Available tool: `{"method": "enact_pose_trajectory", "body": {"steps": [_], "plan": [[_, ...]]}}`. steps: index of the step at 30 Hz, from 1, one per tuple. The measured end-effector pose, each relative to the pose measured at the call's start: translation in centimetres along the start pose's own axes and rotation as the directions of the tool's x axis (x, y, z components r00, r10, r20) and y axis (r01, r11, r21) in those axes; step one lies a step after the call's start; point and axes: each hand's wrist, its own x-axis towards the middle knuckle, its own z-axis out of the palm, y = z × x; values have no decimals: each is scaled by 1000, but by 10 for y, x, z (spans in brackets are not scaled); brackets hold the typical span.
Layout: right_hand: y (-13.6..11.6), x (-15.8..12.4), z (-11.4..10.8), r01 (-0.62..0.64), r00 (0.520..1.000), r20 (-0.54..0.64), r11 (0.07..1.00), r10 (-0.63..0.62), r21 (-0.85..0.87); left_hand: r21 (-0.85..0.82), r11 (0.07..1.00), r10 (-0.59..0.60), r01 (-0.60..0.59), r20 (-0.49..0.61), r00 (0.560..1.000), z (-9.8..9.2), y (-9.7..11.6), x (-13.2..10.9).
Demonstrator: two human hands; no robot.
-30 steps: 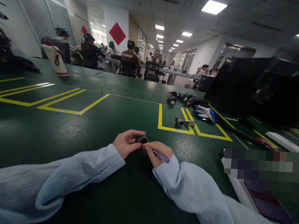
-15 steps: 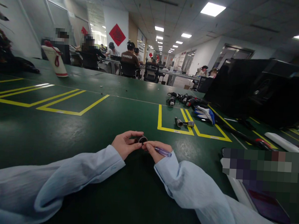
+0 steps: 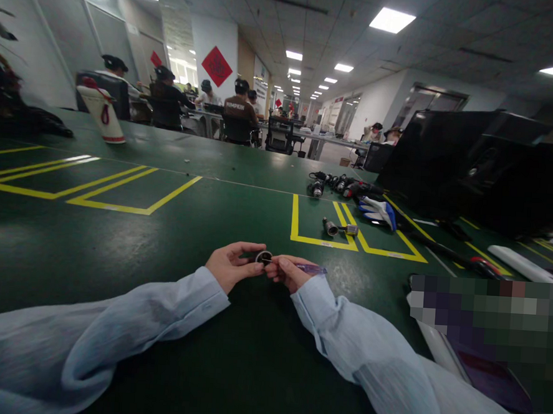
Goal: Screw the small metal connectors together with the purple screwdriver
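Round piece [image 3: 260, 253]: dark, hollow, ring-shaped mouth with a paler metallic rim. Tool [image 3: 314, 269]: translucent purple handle, smooth and slim, with a thin shaft. My sleeves [image 3: 157, 312] are pale blue cloth, softly creased.

Tabletop [image 3: 138, 248] is dark green with a dull sheen, marked out in yellow tape [image 3: 295, 220]. Two small metal fittings [image 3: 330, 228] lie by the taped lines beyond my hands; a white-and-blue glove [image 3: 380, 214] is to their right. Office room behind: seated people [image 3: 240, 107], ceiling lights, a red diamond hanging [image 3: 217, 66] on a white pillar.

My left hand [image 3: 230, 266] pinches the round piece between thumb and fingers, mouth towards me. My right hand [image 3: 291, 273], just beside it, grips the tool, shaft at the mouth; whether its tip touches inside, I cannot tell.
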Motion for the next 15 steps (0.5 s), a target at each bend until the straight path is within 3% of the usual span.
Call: {"method": "enact_pose_trajectory", "body": {"steps": [10, 15], "plan": [[-5, 1, 1, -13, 1000, -8, 991, 14, 130, -100, 994, -48, 46, -17, 999, 5, -1, 1], [-7, -5, 3, 115, 992, -45, 989, -120, -96, -65, 998, -30, 27, -49, 998, 3, -2, 3]]}}
